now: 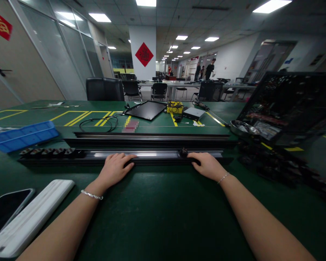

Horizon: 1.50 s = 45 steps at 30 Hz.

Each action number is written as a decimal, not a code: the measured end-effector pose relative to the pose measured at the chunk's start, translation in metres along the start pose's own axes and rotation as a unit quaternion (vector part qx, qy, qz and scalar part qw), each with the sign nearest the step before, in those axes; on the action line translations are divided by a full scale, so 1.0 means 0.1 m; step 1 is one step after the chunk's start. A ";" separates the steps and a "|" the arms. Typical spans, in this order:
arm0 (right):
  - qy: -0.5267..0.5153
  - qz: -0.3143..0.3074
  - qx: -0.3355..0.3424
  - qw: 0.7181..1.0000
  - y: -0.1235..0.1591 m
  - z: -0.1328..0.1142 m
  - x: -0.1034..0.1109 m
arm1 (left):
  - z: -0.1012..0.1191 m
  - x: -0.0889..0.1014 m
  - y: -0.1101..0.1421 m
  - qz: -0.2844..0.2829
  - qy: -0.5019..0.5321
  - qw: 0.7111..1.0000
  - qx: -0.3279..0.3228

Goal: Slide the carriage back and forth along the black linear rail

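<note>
A long black rail [152,155] with a shiny inner channel lies crosswise on the green table before me. My left hand [114,169] grips it left of the middle, index finger over the channel and thumb along the near edge. Farther right, my right hand [206,165] is at a small black part [183,152] sitting in the channel, with its fingertips against it and the thumb at the rail's near side. Several similar black parts [53,153] stand in a row at the rail's left end. Just behind lies a second black rail [152,137], parallel to the first.
At left are a blue plastic bin [25,136], a phone [9,206] and a long white object [34,217]. A flat black panel [145,110], a yellow box [175,107] and a grey box [193,114] lie beyond. Right stand a metal bowl [244,127] and dark parts [282,166].
</note>
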State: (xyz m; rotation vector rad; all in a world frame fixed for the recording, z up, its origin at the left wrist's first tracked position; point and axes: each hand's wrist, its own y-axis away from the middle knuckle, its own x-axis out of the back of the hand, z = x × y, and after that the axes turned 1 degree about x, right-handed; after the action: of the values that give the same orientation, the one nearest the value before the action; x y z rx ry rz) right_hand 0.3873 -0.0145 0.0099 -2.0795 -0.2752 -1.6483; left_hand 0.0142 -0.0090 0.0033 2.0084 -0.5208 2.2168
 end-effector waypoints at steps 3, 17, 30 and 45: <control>0.000 -0.003 -0.006 1.000 0.00 -0.01 0.01 | 0.01 0.01 0.00 -0.001 -0.007 1.000 -0.001; -0.005 0.001 -0.022 1.000 0.00 -0.02 0.02 | -0.01 -0.02 0.00 0.001 -0.012 1.000 -0.008; -0.002 -0.001 -0.038 0.999 -0.01 -0.01 0.01 | -0.01 -0.01 0.00 0.000 -0.015 1.000 -0.006; -0.004 -0.006 -0.045 0.999 -0.01 0.00 -0.01 | -0.01 -0.01 0.00 0.000 -0.011 1.000 -0.007</control>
State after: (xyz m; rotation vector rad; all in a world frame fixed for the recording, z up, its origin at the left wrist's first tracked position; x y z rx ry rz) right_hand 0.3865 -0.0138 0.0094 -2.1557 -0.2197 -1.6877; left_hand 0.0134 -0.0085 0.0022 2.0294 -0.5355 2.1868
